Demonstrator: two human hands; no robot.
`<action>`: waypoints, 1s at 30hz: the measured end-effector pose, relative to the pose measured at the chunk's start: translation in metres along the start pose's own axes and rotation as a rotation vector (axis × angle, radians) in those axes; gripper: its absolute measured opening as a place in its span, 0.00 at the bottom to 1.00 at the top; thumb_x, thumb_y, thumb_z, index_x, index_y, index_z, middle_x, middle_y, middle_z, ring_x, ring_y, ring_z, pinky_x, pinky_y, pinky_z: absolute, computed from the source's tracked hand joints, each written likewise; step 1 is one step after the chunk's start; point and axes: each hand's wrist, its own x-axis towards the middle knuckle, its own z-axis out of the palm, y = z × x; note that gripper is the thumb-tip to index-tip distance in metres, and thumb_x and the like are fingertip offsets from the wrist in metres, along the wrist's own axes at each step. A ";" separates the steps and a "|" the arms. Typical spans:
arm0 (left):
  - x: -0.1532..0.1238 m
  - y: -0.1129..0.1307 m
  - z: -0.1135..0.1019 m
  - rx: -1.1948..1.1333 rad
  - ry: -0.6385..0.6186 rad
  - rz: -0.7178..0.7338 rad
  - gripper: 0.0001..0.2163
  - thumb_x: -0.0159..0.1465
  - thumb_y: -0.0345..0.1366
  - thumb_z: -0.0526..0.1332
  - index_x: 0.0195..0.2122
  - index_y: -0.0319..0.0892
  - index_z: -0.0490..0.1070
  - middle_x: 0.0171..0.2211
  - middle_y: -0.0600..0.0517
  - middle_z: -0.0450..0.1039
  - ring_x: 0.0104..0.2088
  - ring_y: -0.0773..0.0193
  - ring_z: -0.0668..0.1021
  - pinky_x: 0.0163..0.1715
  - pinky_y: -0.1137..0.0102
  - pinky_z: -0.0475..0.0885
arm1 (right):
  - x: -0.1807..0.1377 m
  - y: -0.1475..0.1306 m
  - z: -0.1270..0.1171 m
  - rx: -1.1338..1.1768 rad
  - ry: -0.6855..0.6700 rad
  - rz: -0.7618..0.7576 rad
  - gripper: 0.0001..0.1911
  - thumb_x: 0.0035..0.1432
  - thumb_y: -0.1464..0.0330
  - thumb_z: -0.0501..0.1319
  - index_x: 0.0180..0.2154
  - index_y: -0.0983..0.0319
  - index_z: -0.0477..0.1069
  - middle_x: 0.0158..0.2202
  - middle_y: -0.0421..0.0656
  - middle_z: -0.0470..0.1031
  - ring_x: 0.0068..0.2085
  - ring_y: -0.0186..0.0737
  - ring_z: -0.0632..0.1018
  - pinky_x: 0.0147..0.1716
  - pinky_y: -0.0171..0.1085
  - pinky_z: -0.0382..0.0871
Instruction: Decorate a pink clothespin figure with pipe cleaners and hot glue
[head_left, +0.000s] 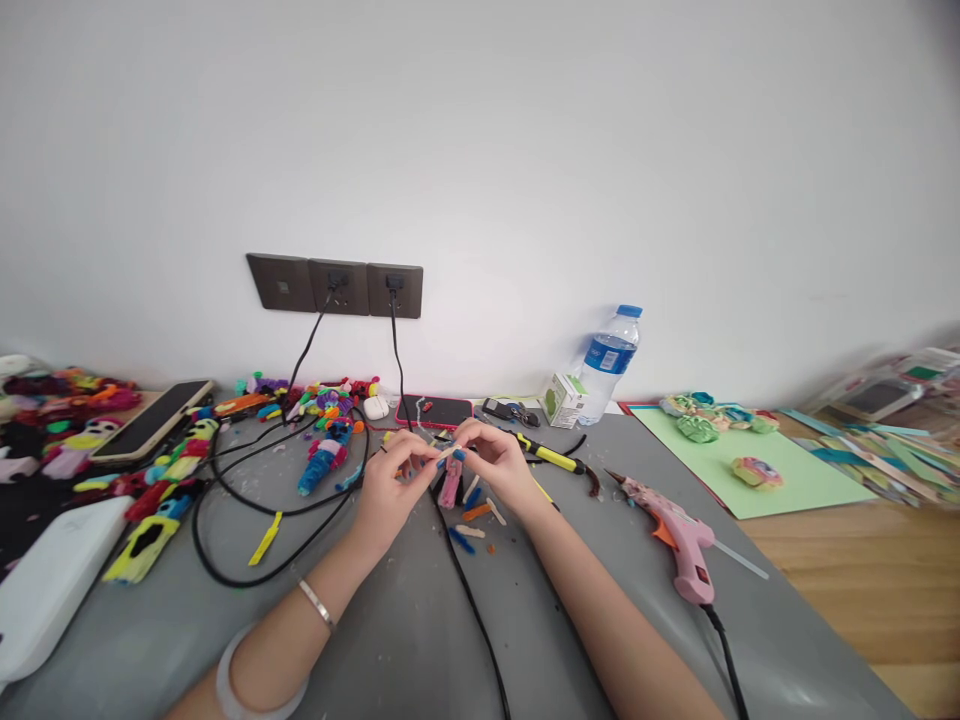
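My left hand (391, 492) and my right hand (501, 468) meet above the grey table mat, fingertips pinched together. Between them is a small cream fuzzy strip (448, 453), like a cut pipe cleaner piece, mostly covered by the fingers. Just below the fingertips shows a pink fuzzy piece (451, 484); whether a hand touches it I cannot tell. Short fuzzy pieces lie close by, among them an orange one (476, 512), a blue one (460, 541) and a cream one (470, 531).
Right of my arm lies a pink glue gun (679, 525) with its cord. A yellow-and-black soldering-iron-like tool (551, 455) sits behind. Black cable (247, 582) loops at left near fuzzy dolls (150, 540) and a white power bank (64, 580). A water bottle (606, 365) stands by the wall.
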 end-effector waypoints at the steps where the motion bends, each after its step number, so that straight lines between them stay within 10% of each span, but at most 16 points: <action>1: 0.000 0.000 0.000 0.004 0.000 -0.004 0.04 0.62 0.31 0.61 0.31 0.42 0.74 0.29 0.53 0.71 0.27 0.67 0.70 0.26 0.74 0.64 | 0.000 0.000 0.000 0.000 0.002 0.008 0.13 0.57 0.57 0.66 0.31 0.60 0.73 0.32 0.43 0.71 0.33 0.39 0.72 0.33 0.39 0.69; 30: -0.002 -0.001 -0.002 0.036 0.088 -0.009 0.04 0.61 0.29 0.62 0.30 0.42 0.76 0.30 0.51 0.72 0.31 0.65 0.74 0.25 0.73 0.64 | -0.002 0.001 0.001 0.075 -0.009 0.121 0.13 0.54 0.56 0.68 0.32 0.59 0.74 0.33 0.42 0.70 0.28 0.36 0.73 0.30 0.38 0.73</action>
